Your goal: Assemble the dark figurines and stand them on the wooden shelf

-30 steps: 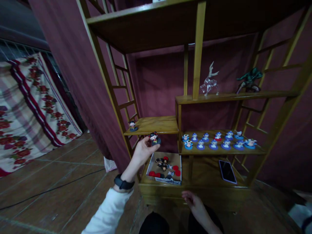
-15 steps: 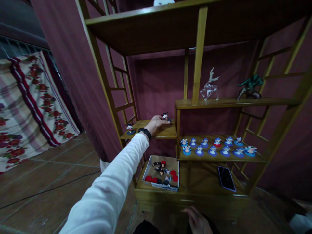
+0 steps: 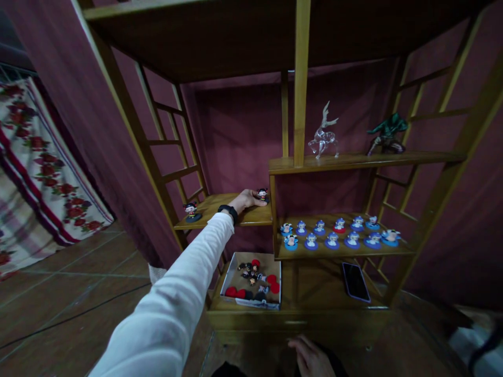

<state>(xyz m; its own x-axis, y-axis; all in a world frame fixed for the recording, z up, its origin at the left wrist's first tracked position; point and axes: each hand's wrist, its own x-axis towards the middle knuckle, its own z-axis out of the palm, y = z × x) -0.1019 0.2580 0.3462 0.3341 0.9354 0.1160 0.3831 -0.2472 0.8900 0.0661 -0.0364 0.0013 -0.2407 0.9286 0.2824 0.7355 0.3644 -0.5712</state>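
Head view, left hand (image 3: 248, 199) pinching figurine (image 3: 262, 194), now nearer divider (image 3: 274, 215), right hand (image 3: 310, 357) slack, unclenched

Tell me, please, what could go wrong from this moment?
The left hand holds a figurine close to the wooden post at the right end of the shelf, so the two might knock together. Another figurine stands near the front edge at the left end; if the white sleeve swings that way, it could tip it off. The open box sits lower down, so a dropped figurine might fall into it.
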